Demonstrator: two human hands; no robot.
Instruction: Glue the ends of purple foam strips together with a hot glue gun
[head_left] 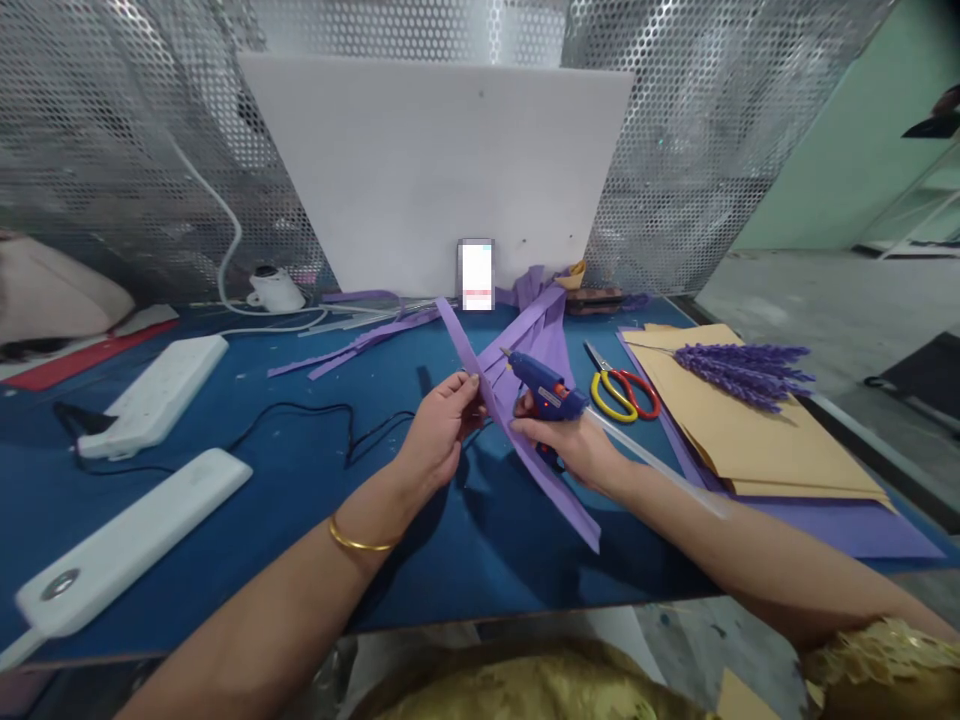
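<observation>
My left hand [448, 425] is closed, pinching a long purple paper strip [551, 482] between thumb and fingers. The strip slants from upper left down to the lower right, above the blue table. My right hand [566, 440] is wrapped round a blue glue gun [546, 388], whose tip points up and left, close to the strip. A clear glue stick [645, 455] sticks out of the gun's back and runs above my right forearm. More purple paper strips [551, 335] lie behind the gun, partly covered by it.
Scissors [622, 392] with red and yellow handles lie right of the gun. Brown paper sheets [757, 440] bear a purple lavender bunch [742, 372]. White power strips [142, 535] and a black cord [300, 406] lie left. A lit phone [477, 275] leans on a white board [442, 170].
</observation>
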